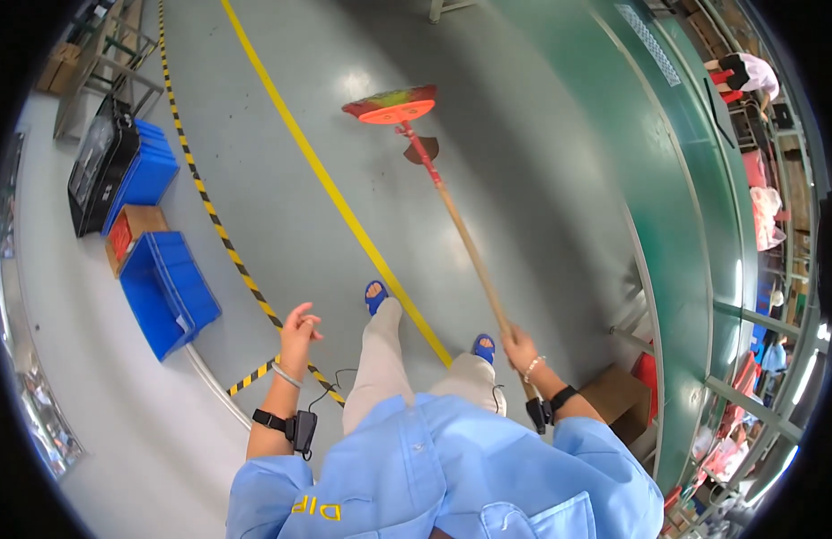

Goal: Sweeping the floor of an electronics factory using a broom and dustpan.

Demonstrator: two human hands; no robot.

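My right hand (520, 346) is closed round the wooden handle of a broom (470, 247), near its upper end. The handle slants away from me to a wide orange head with red and yellowish-green bristles, out over the grey floor. Red wrapping covers the handle's lower part, and a brown, rounded patch shows beside it on the floor. Held out at my left side, my left hand (299, 337) is empty, its fingers loosely bent and apart. Each wrist carries a black strapped device.
Green workbenches (604, 99) run along my right, with a cardboard box (618, 400) beneath. Blue bins (171, 292) and a black crate (101, 166) stand at left. A yellow line (317, 166) and black-and-yellow tape (200, 184) mark the floor. Another person (755, 76) bends far right.
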